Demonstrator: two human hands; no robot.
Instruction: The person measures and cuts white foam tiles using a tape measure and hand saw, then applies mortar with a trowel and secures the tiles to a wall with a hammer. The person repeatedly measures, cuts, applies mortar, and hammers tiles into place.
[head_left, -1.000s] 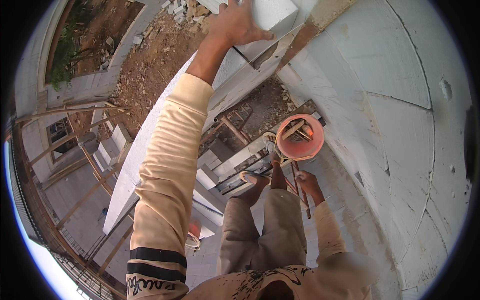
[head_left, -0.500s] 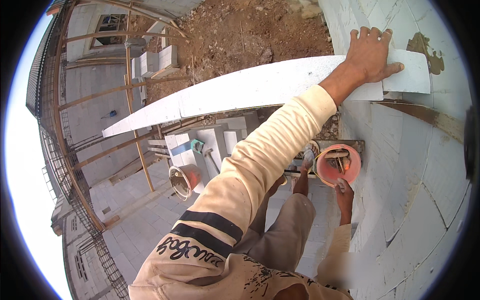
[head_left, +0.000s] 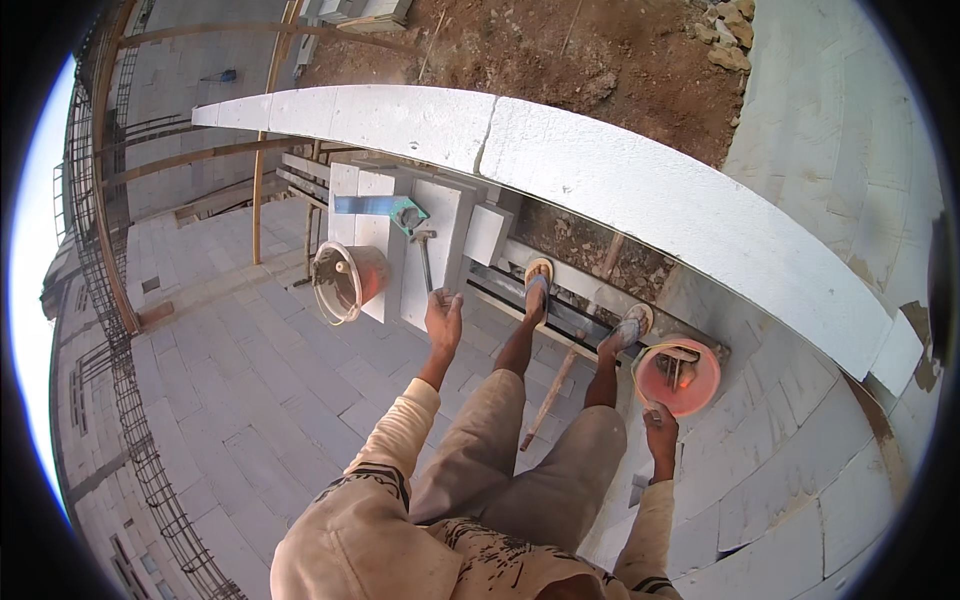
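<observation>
My right hand (head_left: pixel 661 436) is closed on the near rim of a pink-orange bucket (head_left: pixel 708 372). Inside are a trowel-like tool (head_left: pixel 680 355) and other things I cannot make out. In front of me, my left hand (head_left: pixel 443 318) has its fingers curled in. A hammer (head_left: pixel 427 262) lies on pale blocks just beyond it; the handle's end meets the fingertips in view, but I cannot tell whether they touch. Beside the hammer is a handsaw (head_left: pixel 407 214) with a blue blade and teal handle. The white block wall top (head_left: pixel 620 185) curves across ahead.
A second bucket (head_left: pixel 370 273), crusted with grey mortar, stands left of the block stack (head_left: pixel 345 225). A wooden stick (head_left: pixel 550 398) lies by my legs. Wooden poles (head_left: pixel 258 200) and steel rebar cages (head_left: pixel 150 450) run along the left. Rocks (head_left: pixel 728 40) and bare soil lie beyond the wall.
My left hand has left the top of the wall at the right and come down to the left. My view has swung to the right. The right hand stays at the bucket.
</observation>
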